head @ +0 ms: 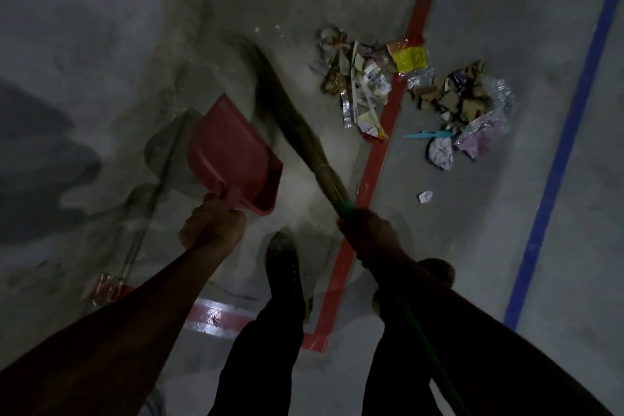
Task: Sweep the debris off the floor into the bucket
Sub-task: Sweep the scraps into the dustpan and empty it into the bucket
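Observation:
My left hand grips the handle of a red dustpan, held above the floor with its mouth pointing away from me. My right hand holds the green handle of a straw broom; its bristles stretch up and left over the floor, blurred. A pile of debris lies on the floor to the right of the broom head: paper scraps, wrappers, cardboard bits, clear plastic and a yellow packet. A small white paper scrap lies apart, nearer to me. No bucket is in view.
The grey concrete floor carries a red tape line through the debris and a blue tape line further right. My dark-trousered legs and a shoe stand below the hands. A red wrapper lies at lower left, beside a thin rod.

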{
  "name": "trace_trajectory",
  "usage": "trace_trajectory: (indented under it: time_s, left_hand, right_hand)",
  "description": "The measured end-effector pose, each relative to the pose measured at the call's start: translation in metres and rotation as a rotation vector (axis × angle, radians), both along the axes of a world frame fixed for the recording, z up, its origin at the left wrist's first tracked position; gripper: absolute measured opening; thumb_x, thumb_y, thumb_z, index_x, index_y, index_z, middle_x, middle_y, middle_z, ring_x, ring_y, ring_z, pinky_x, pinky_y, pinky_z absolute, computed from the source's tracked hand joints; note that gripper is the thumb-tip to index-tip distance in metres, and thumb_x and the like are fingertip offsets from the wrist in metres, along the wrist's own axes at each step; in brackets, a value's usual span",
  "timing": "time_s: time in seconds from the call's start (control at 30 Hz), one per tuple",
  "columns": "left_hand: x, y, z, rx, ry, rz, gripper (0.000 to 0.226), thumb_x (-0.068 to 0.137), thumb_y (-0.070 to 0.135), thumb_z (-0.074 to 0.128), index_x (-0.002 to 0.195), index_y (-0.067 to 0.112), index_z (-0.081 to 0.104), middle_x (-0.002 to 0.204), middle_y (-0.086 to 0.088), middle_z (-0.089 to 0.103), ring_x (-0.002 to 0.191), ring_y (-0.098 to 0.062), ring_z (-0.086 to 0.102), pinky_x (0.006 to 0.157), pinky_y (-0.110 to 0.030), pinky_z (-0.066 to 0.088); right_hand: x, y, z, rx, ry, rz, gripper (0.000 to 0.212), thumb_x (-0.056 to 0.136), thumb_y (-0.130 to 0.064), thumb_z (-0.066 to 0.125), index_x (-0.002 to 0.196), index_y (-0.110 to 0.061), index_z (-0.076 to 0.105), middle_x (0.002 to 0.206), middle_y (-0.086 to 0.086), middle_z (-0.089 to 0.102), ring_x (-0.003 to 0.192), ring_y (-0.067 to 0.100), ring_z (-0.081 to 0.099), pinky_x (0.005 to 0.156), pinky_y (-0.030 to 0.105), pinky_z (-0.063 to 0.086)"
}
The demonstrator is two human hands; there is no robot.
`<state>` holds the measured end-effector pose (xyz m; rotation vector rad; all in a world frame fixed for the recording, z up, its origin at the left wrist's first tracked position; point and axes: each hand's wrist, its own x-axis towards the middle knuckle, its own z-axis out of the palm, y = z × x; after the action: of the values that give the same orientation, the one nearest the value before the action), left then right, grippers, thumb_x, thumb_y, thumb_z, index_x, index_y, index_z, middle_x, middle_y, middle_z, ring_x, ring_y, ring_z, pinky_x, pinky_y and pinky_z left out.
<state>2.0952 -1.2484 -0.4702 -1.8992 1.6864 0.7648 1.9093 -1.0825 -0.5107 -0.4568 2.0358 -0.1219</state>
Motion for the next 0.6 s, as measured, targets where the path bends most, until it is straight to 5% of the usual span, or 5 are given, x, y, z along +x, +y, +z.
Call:
trace_trajectory:
  time_s: [0.1,0.4,0.6]
  left_hand:
    - [-0.005,-0.004,-0.010,-0.016,0.026,-0.019,0.043,0.096,0.034,0.050,0.130,0.007,0.047,0.133,-0.022,0.052,0.120,-0.039,0.051,0.101,-0.044,0.041]
    - [-0.041,-0.010,-0.022,-0.008,0.075,-0.113,0.040,0.096,0.023,0.050,0.126,-0.004,0.052,0.127,-0.029,0.055,0.116,-0.045,0.052,0.095,-0.046,0.042]
    - [-0.058,-0.009,-0.007,-0.013,0.091,-0.103,0.048,0.098,0.039,0.046,0.133,0.006,0.047,0.135,-0.023,0.051,0.122,-0.040,0.050,0.098,-0.042,0.039]
  right_hand:
    - [-0.016,-0.053,-0.008,0.000,-0.225,-0.323,0.032,0.094,-0.042,0.058,0.109,-0.015,0.053,0.083,0.007,0.061,0.060,0.019,0.060,0.047,0.029,0.050]
    - [-0.077,-0.068,-0.034,-0.115,-0.526,-1.149,0.038,0.093,-0.036,0.061,0.115,-0.007,0.051,0.084,0.013,0.056,0.060,0.022,0.055,0.044,0.026,0.050]
    - [-0.068,-0.012,0.012,-0.139,-0.512,-1.179,0.034,0.096,-0.042,0.057,0.094,-0.008,0.055,0.060,0.010,0.058,0.042,0.021,0.054,0.042,0.027,0.045]
